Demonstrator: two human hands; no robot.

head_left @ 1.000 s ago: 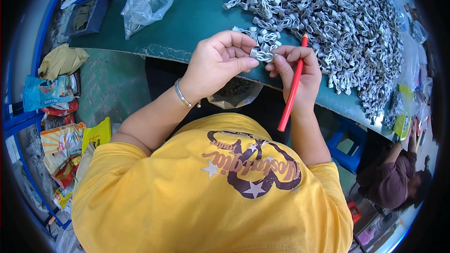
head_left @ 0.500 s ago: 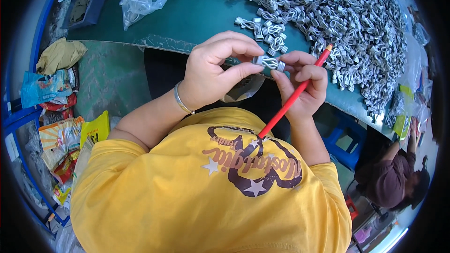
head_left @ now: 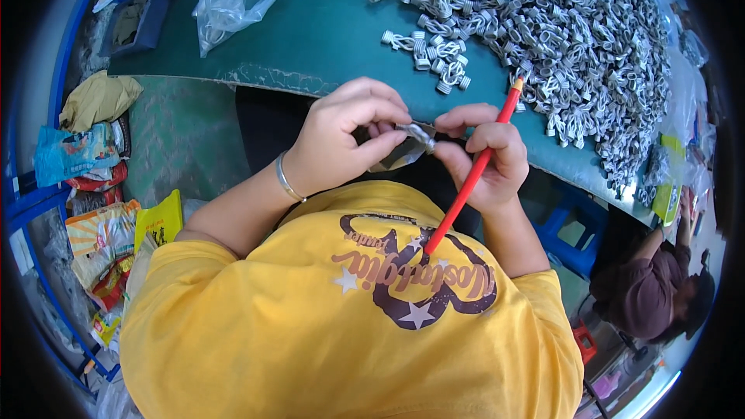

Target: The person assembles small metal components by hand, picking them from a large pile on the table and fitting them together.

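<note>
A small silvery metal piece (head_left: 419, 136) with twisted loops is pinched between the fingertips of my left hand (head_left: 341, 132), just off the table's near edge. My right hand (head_left: 497, 159) is closed too. A red pencil (head_left: 475, 176) runs slantwise through its fingers, pale tip up and away from me. Its thumb and forefinger meet the right end of the metal piece. Beyond my hands, several similar pieces (head_left: 431, 58) with ribbed ends form a little cluster on the green table (head_left: 310, 46).
A large heap of the same pieces (head_left: 559, 39) covers the table's right side. At the back left are a clear plastic bag (head_left: 240, 0) and a blue bin (head_left: 138, 19). Colourful packets (head_left: 101, 225) fill a blue rack at left. A blue stool (head_left: 570, 233) and another person (head_left: 640, 295) are at right.
Both hands have come slightly toward my body and left, with the metal piece and the pencil. The metal piece is now tilted, its right end lower.
</note>
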